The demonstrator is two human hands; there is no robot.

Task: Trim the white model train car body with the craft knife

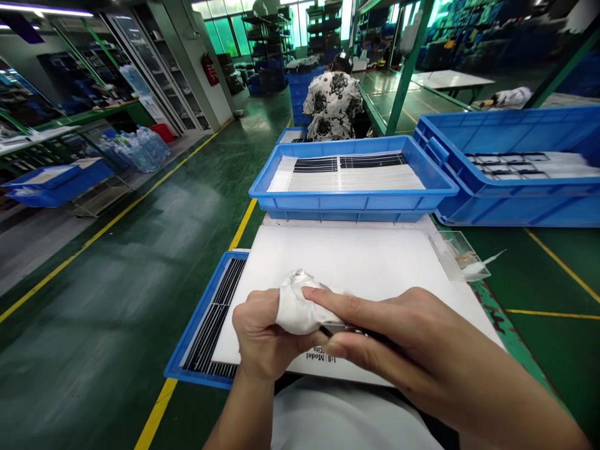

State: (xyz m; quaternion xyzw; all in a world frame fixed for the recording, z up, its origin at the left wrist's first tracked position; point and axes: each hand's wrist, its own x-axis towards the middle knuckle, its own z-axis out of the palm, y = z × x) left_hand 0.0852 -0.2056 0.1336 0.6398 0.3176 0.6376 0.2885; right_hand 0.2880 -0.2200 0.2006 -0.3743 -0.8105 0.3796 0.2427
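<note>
Two hands meet over the white board (356,262) on my desk, left hand (260,337) clutching a white cloth (297,303), right hand (398,344) pinching a thin dark strip (344,329) against it, wiping seemingly midway, blue trays (351,200) ahead stacked.

Bright overhead strip lighting, green window glare, wide-angle edge distortion, slight blur.

A board (356,262) lay on the tabletop (525,275), partly over a low tray (197,325) at its left. Behind the board stood a crate (351,181), and a second crate (515,169) stood to its right.
</note>
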